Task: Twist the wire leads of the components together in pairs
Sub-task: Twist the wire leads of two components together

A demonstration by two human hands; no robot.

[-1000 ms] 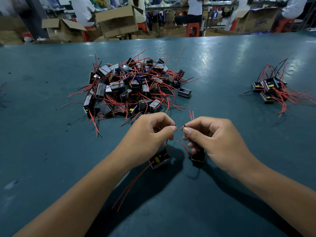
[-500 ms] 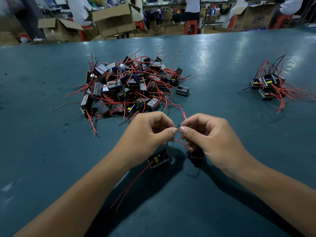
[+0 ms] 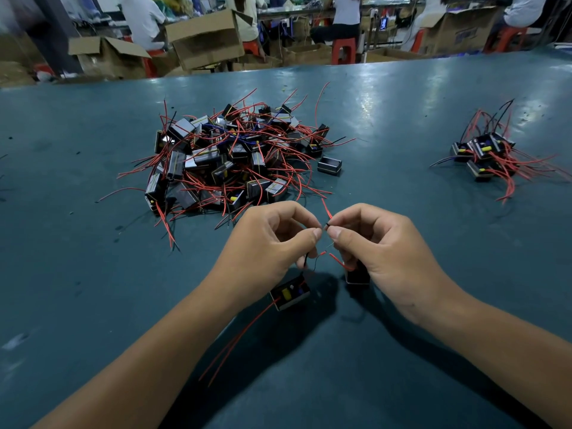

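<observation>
My left hand [image 3: 272, 239] and my right hand [image 3: 380, 243] meet thumb to thumb above the green table [image 3: 93, 274], pinching thin black wire leads [image 3: 327, 225] between thumb and forefinger. Below my left hand hangs a small black component [image 3: 290, 293] with a yellow part, two long red leads trailing toward me. A second black component [image 3: 357, 277] hangs under my right palm, mostly hidden, with a short red lead [image 3: 339, 262] beside it.
A big heap of black components with red leads [image 3: 229, 159] lies beyond my hands. One loose component [image 3: 329, 165] sits at its right edge. A smaller bunch of components [image 3: 486, 156] lies far right. Cardboard boxes [image 3: 204, 38] and seated people stand past the table's far edge.
My hands have drawn together until the thumb tips nearly touch, bringing the black lead ends together. Both components still hang beneath them.
</observation>
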